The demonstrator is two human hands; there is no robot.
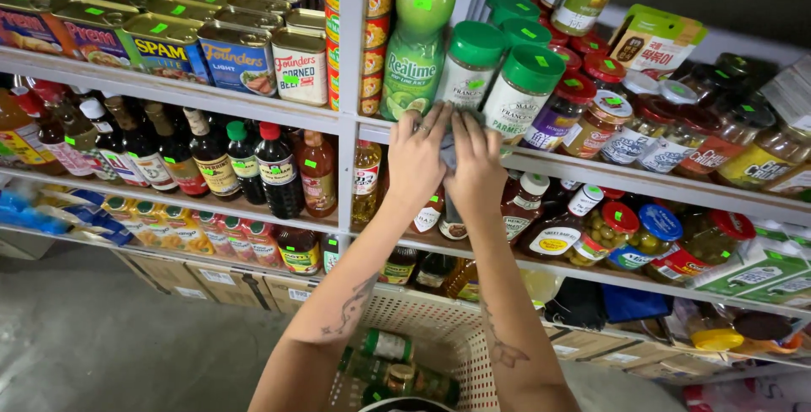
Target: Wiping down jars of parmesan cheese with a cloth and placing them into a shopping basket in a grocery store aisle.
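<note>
Nearest, a cream basket (460,353) holds green-lidded jars. Above it both hands — left hand (416,158), right hand (476,167) — lie flat, side by side, fingers spread, pressed on what seems a grey cloth (448,154) at the shelf edge (591,171), directly ahead, under the green-capped shakers (498,82).

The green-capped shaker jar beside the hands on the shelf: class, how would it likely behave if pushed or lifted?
The shaker jar stands tall and narrow, so a push near its cap may tip it into its neighbours. It looks like smooth plastic, probably light and a little slippery. Being round, it would likely roll off the shelf if it fell over.
</note>
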